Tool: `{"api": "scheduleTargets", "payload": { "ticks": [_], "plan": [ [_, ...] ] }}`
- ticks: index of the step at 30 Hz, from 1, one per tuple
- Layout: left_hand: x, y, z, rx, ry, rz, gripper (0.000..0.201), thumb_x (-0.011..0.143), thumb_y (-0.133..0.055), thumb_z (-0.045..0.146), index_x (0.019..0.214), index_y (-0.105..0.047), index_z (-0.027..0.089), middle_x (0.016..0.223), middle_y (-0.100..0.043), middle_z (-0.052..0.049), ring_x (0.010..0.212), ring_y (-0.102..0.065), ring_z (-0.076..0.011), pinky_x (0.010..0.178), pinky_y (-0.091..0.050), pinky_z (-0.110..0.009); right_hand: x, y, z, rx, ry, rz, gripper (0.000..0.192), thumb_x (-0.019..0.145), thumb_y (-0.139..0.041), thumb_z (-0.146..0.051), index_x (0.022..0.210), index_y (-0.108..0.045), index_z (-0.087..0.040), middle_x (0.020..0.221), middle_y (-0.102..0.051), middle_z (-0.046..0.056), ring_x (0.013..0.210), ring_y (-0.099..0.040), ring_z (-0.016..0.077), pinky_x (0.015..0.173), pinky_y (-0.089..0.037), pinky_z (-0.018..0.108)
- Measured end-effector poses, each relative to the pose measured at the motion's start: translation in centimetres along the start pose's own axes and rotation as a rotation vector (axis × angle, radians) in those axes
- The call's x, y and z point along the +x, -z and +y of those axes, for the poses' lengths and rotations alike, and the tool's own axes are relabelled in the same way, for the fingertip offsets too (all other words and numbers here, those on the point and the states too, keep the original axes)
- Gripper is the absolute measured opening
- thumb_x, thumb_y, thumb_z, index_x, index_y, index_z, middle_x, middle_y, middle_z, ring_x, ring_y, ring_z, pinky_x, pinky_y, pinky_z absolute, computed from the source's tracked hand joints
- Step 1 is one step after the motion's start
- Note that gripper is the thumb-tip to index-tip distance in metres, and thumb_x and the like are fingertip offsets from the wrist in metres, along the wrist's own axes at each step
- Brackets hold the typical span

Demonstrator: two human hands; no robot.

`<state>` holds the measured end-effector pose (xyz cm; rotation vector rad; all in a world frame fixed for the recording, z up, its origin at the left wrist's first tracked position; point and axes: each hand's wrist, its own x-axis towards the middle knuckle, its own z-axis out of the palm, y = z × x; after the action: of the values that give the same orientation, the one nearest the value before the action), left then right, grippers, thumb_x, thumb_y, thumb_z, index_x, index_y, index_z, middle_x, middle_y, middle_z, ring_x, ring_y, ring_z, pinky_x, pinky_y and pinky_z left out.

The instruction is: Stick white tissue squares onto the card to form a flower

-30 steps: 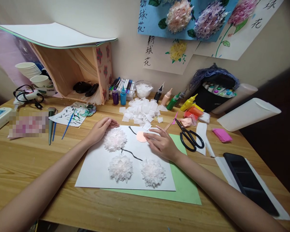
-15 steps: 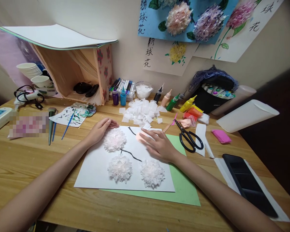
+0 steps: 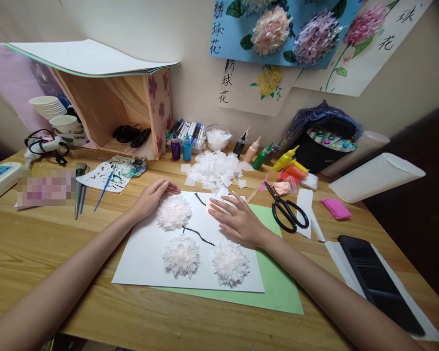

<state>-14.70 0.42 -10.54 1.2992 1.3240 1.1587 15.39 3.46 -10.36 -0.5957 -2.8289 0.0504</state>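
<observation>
A white sheet of paper (image 3: 142, 258) lies on a green sheet (image 3: 274, 273). Three pale pink tissue-paper flowers rest on it: one upper left (image 3: 174, 212), one lower middle (image 3: 181, 256) and one lower right (image 3: 230, 263). Dark painted stems (image 3: 198, 234) run between them. My left hand (image 3: 155, 197) rests at the paper's upper left edge, fingers stretched out and holding nothing. With fingers spread, my right hand (image 3: 237, 217) lies over a flat peach-coloured clay piece (image 3: 211, 206) on the paper, partly covering it.
Cut white tissue squares (image 3: 217, 168) are heaped behind the paper. Black-handled scissors (image 3: 289, 212), paint bottles (image 3: 260, 157) and a pink clay packet (image 3: 336, 208) lie to the right. Brushes (image 3: 104, 189) and a paint-stained sheet (image 3: 98, 175) are at left; a black case (image 3: 378, 282) is at right.
My right hand has shifted slightly on the peach clay piece, its fingers spreading a bit more. My left hand stays in place.
</observation>
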Motion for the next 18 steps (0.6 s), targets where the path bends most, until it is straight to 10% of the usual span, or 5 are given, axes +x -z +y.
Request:
{"api": "scheduleTargets", "payload": {
  "ticks": [18],
  "plan": [
    [0.01, 0.04, 0.02, 0.007, 0.002, -0.004, 0.039, 0.086, -0.044, 0.049, 0.093, -0.060, 0.014, 0.098, -0.067, -0.010, 0.094, -0.062, -0.0210, 0.087, -0.047, -0.033, 0.13, -0.18, 0.22, 0.035, -0.081, -0.037, 0.047, 0.094, -0.035, -0.038, 0.139, -0.033, -0.028, 0.148, -0.031, -0.002, 0.133, -0.027, 0.0258, 0.109, -0.020, 0.053]
  ]
}}
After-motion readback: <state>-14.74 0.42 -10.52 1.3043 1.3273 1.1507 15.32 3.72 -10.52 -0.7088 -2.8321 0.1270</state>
